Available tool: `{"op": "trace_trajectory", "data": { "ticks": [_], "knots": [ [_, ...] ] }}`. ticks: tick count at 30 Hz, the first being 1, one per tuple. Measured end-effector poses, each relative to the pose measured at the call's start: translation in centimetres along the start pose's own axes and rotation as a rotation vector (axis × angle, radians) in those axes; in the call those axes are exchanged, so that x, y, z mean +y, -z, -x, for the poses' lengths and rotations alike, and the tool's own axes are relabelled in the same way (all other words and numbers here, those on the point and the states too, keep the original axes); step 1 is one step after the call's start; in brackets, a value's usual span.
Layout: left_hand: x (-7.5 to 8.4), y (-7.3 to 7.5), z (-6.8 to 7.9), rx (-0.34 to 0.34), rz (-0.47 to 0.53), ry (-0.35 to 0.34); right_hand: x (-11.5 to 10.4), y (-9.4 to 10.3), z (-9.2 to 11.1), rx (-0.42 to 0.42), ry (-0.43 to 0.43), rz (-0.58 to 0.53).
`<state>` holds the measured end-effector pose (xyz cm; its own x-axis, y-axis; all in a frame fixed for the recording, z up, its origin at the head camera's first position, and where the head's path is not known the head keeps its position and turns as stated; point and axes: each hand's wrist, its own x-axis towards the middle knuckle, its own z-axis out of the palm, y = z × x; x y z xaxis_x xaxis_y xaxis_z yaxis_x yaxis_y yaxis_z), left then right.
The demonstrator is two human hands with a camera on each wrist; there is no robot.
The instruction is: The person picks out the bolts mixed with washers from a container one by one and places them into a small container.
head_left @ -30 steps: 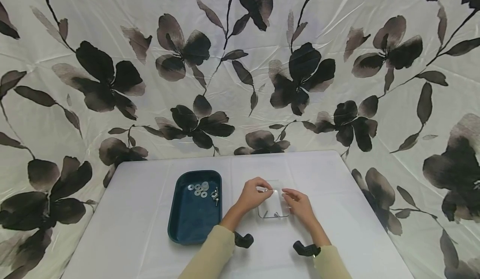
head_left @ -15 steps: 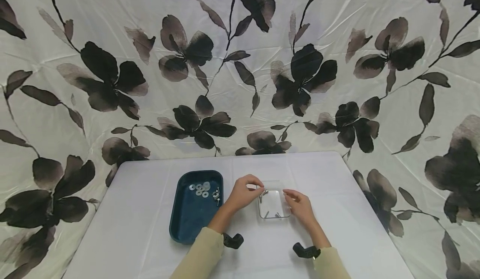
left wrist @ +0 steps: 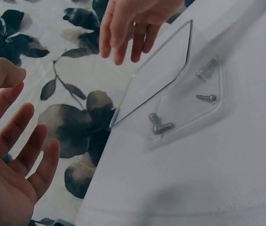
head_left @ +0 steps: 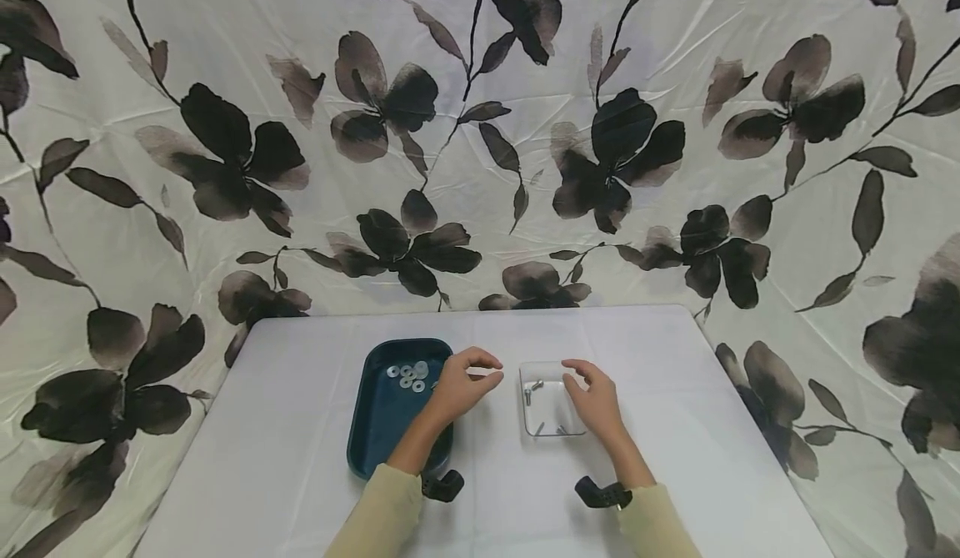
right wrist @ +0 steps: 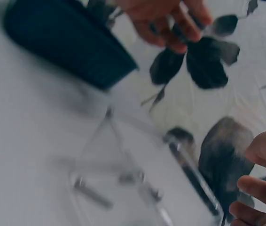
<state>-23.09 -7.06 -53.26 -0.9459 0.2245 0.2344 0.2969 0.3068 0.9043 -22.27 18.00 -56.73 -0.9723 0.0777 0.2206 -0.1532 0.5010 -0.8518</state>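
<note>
A small clear plastic box [head_left: 552, 435] stands mid-table, with several metal screws [left wrist: 207, 98] lying in its corners. My left hand [head_left: 461, 383] hovers over the right rim of a dark blue tray [head_left: 375, 449], thumb and fingers apart, nothing between them. White washers [head_left: 407, 371] lie at the tray's far end; the metal pieces beside them are mostly covered by this hand. At the box's right side is my right hand [head_left: 597, 399], thumb and fingers spread, overlapping the box's edge. In the right wrist view its fingers [right wrist: 253, 188] hold nothing.
A white cloth covers the table [head_left: 300, 424]. Behind it hangs a pale curtain [head_left: 495, 174] with dark flowers. Black wrist-worn devices [head_left: 442, 486] sit on both forearms, below the hands.
My left hand has moved left from the box's far-left corner to the tray, its pinch opening. Screws in that corner now show uncovered. The right hand stays by the box, its fingers parting slightly.
</note>
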Motion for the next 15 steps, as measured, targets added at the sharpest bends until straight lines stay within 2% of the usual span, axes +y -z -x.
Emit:
{"op": "trace_trajectory", "data": {
  "ticks": [6, 11, 15],
  "knots": [
    [-0.4, 1.6, 1.0, 0.051, 0.011, 0.01, -3.3, -1.7, -0.3, -0.051, 0.045, -0.103],
    [-0.5, 2.8, 1.4, 0.082, -0.015, 0.024, -5.0, -3.5, -0.4, -0.098, 0.06, -0.183],
    [-0.9, 3.7, 1.4, 0.105, -0.047, -0.024, -5.9, -5.1, -0.5, -0.125, 0.03, -0.207]
  ]
}}
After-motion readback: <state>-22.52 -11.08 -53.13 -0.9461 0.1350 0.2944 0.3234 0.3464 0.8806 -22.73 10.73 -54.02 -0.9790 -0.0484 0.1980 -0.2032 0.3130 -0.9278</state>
